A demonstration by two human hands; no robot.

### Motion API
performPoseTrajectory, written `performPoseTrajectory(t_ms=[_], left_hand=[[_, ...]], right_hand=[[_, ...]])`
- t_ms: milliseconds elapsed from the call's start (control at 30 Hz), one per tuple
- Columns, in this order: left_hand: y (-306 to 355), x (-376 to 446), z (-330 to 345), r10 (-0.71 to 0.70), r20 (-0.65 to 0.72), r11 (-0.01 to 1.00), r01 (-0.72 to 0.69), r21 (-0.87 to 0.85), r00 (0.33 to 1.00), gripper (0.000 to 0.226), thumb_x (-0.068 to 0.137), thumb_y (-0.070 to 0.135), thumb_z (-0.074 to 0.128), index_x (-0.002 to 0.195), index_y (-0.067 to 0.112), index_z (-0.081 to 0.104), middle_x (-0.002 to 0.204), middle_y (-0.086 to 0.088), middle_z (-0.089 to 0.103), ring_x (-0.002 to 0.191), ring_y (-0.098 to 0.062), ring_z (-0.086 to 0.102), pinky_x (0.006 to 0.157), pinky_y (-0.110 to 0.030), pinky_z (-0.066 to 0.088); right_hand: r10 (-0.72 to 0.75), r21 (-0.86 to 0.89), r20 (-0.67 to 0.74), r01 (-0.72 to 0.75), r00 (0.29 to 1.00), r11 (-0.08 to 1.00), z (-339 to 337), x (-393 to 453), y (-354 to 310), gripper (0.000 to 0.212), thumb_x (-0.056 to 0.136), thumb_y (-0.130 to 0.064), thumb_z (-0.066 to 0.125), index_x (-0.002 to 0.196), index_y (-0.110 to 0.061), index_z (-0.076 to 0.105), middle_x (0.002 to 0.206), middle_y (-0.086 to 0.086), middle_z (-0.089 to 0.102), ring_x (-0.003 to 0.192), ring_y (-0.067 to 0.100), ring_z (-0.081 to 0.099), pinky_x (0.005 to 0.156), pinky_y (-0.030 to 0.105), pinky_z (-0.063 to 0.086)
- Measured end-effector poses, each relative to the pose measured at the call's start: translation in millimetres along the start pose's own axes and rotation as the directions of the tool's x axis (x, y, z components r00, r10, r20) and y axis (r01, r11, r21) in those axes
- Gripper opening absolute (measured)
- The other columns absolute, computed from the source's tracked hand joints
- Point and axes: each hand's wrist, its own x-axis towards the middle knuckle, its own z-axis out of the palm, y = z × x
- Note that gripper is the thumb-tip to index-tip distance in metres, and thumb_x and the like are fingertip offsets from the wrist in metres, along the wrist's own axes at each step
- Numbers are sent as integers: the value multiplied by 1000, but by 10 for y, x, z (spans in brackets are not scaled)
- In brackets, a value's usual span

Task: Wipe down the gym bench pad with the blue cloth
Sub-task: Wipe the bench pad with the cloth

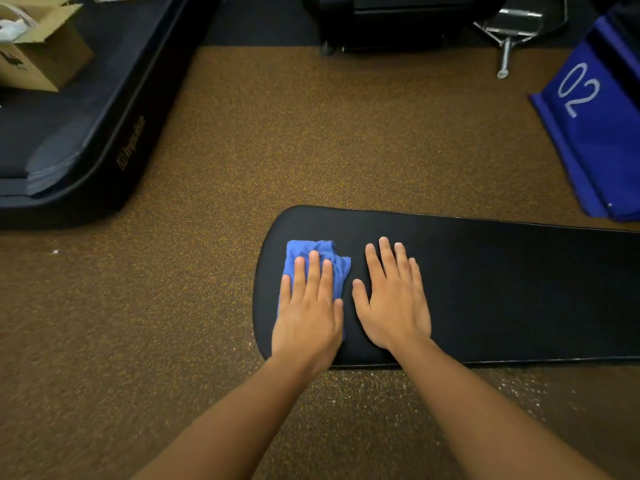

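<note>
- Running from the centre of the frame out past the right edge, the black gym bench pad has its long axis lying left to right, tilted slightly down toward the right; its rounded end points left, near the middle of the frame.
- The blue cloth lies bunched on that rounded left end, its longer side running from the near edge toward the far edge of the pad.
- The left hand rests flat on the cloth, fingers straight and close together, pressing it to the pad; the grip is a flat press, not a pinch.
- The right hand lies palm down on the bare pad just beside the cloth, fingers straight and slightly spread, holding nothing.
- Brown speckled flooring surrounds the pad.
- At upper left sits a dark padded mat with faint lettering on its side, hard to read, and a cardboard box on top, cut off by the frame.
- At upper right lies a blue piece marked "02", cut by the right edge.
- Along the top stand dark equipment and a metal part, both only partly in view.
- The pad's right end is out of frame, and the part of the cloth beneath the left palm is hidden.
</note>
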Motion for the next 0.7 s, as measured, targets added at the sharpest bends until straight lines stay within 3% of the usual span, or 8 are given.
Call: performPoseTrajectory(t_ms=[167,333,567,700], left_hand=[[112,326,11,-12,-9,1000,12,11,1000,64,93,36,9,150,9,5,159,-13,3,146,-32,-1,116,-48,5],[-349,672,-117,-154,-16,988,154,30,988,59,99,32,25,151,12,6,160,-10,-1,146,-29,-1,115,-47,10],[-488,-122,-41,-191,-29,964,182,-195,981,68,90,38,10,150,7,12,159,-12,1,146,-28,-3,119,-41,9],[-196,-566,83,-185,-62,981,181,-77,981,61,94,35,19,150,9,16,158,-12,8,146,-29,3,117,-47,13]], right_hand=[[-7,-1,-14,7,1000,1000,13,-22,5,67,92,-47,13,152,-18,17,161,7,12,148,25,5,119,43,7],[-22,-3,0,22,1000,1000,15,-31,32,65,94,-47,14,153,-20,13,161,5,8,148,24,1,120,42,5],[-8,-27,5,8,1000,1000,22,-17,22,65,94,-46,13,153,-20,10,161,5,8,148,25,1,119,42,4],[3,-37,6,-3,1000,999,27,-22,-3,65,94,-45,15,153,-18,11,161,6,8,148,26,2,119,43,5]])
